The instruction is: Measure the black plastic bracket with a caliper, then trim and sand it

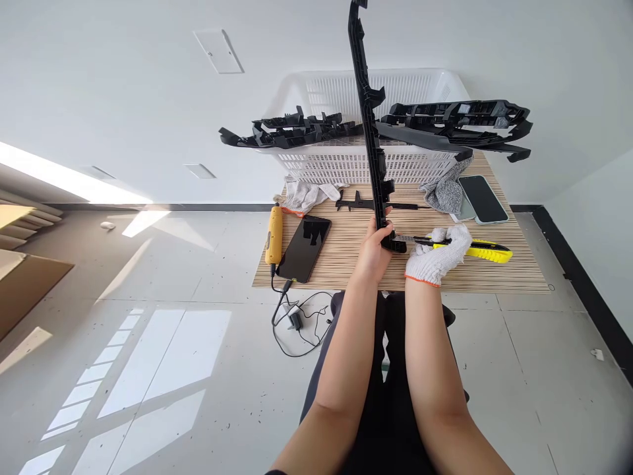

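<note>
My bare left hand (374, 252) is closed around the lower end of a long black plastic trim piece (372, 138), which stands up from the hand past the basket. In a white knit glove, my right hand (442, 253) grips a yellow and black utility knife (487, 251). The knife's blade points left and reaches the lower end of the trim piece; whether it touches, I cannot tell. Behind the hands, a black caliper-like tool (357, 203) lies on the table, partly hidden by the trim piece.
A white plastic basket (316, 163) bears several more black trim pieces (459, 128). On the slatted table (336, 264) lie a white glove (309, 196), a yellow corded tool (274, 236), a black tablet (304, 249), a grey cloth (448, 188) and a phone (483, 199). Cables (297, 323) hang at the left.
</note>
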Motion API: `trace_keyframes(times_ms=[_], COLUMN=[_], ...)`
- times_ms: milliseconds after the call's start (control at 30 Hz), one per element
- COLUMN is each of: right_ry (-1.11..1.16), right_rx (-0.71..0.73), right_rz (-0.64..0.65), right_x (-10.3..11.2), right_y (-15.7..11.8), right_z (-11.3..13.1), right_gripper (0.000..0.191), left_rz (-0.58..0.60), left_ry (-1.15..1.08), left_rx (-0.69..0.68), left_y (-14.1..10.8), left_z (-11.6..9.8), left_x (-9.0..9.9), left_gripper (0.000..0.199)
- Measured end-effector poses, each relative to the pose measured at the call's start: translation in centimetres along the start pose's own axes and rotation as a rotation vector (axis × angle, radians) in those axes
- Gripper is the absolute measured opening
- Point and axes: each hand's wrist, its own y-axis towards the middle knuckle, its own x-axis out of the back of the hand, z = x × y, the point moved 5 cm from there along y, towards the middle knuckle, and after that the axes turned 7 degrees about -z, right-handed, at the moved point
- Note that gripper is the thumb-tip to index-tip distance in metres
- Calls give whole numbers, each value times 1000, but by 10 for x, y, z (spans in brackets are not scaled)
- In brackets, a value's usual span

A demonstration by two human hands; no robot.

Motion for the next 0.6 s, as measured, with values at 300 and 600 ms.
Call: trace_keyframes(times_ms=[300, 600], right_ry=[26, -13], right_rx=[-13, 97], right_rz=[-46, 21], right_x=[2, 2], right_y=[4, -7], right_z=[-1, 11], right_gripper=[33, 34], left_rz=[30, 36], left_ry=[-146, -204], left_rx=[87, 136], left_y=[-4, -5], left_z=[-1, -3], left_x=[-5, -6], left_gripper=[46, 44])
